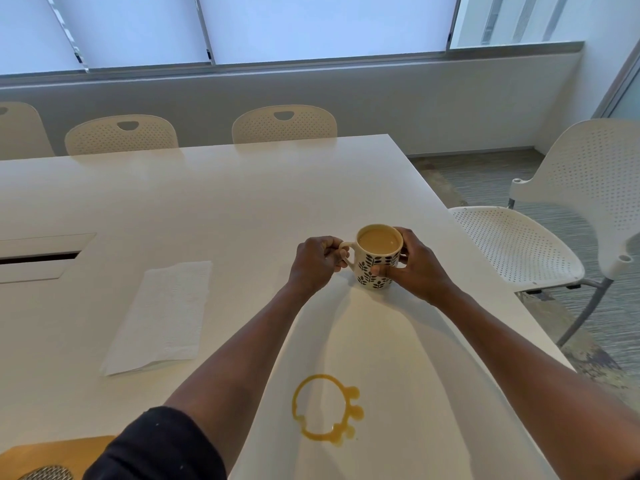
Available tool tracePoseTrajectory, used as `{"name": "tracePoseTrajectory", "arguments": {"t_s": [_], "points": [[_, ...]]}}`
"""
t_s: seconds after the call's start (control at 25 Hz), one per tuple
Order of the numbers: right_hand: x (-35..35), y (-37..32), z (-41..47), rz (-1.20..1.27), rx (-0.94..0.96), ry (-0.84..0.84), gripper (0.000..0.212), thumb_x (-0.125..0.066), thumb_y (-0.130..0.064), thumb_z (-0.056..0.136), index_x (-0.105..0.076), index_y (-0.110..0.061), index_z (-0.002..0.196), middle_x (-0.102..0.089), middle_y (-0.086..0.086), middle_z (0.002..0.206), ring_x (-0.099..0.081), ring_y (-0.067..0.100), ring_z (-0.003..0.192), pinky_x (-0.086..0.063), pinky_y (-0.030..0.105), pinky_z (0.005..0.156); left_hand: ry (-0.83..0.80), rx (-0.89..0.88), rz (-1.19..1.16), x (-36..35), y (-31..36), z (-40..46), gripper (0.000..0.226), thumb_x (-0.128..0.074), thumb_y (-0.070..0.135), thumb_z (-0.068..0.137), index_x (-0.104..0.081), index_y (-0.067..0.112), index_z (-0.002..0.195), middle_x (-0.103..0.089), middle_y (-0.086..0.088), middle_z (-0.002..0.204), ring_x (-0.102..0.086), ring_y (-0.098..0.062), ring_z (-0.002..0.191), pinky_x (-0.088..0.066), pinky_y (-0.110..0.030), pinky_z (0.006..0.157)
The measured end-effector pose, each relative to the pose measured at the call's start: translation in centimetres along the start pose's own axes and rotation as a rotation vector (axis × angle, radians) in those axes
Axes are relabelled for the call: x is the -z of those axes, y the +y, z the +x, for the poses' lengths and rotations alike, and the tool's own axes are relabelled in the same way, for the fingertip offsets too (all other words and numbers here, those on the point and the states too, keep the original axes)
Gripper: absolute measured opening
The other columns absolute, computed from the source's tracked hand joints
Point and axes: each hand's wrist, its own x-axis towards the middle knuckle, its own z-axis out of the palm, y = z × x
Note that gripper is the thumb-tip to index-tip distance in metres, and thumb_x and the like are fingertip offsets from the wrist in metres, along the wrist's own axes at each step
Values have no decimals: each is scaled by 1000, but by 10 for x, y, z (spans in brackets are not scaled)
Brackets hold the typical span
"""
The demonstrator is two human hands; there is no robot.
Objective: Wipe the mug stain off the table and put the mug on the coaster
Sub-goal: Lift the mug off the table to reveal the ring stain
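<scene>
Holding: both hands grip the mug [378,261], which stands on the white table [242,202] toward its right edge.
Left hand [317,263]: fingers curled round the mug's handle [346,252], on the mug's left side.
Right hand [414,268]: wrapped round the mug's right side, thumb across the leaf pattern at the front.
Mug: cream with dark leaf print, upright, holding a pale milky drink.
Stain [327,410]: an orange-brown ring with small blobs on its right side, on the table nearer the person than the mug, between the two forearms.
Paper towel [162,317]: white, folded flat, lying on the table left of the left arm, well apart from the stain.
Bottom-left corner: a tan wooden piece [52,455] with a woven grey disc [46,474] on it, both cut off by the frame edge.
Chairs [284,124]: perforated cream ones along the far side and one at the right.
</scene>
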Motion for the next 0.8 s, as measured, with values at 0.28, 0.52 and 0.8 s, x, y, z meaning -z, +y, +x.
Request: {"name": "tracePoseTrajectory", "arguments": {"t_s": [0.28,0.52,0.8], "points": [[-2,4,1,5,2,-5,77,-89,-29,68,-47,-21,133,-62,-7,115,-61,15,109,-52,26,89,-12,4,11,0,-1,-1,10,-65,5,94,-73,2,98,-76,-12,85,-74,-21,76,-62,-32,75],[-2,6,0,-4,7,-8,77,-88,-29,69,-46,-21,133,-62,-7,116,-61,15,109,-53,32,92,-19,16,3,0,-2,-2,9,-65,5,94,-73,3,97,-76,-12,86,-74,-22,77,-62,-32,75],[-3,7,-1,17,2,-13,77,-88,-31,70,-45,-21,134,-62,-5,118,-61,15,110,-53,30,92,5,54,-19,-3,-6,-1,9,-65,8,94,-73,6,99,-76,-10,86,-75,-20,78,-62,-35,77]]}}
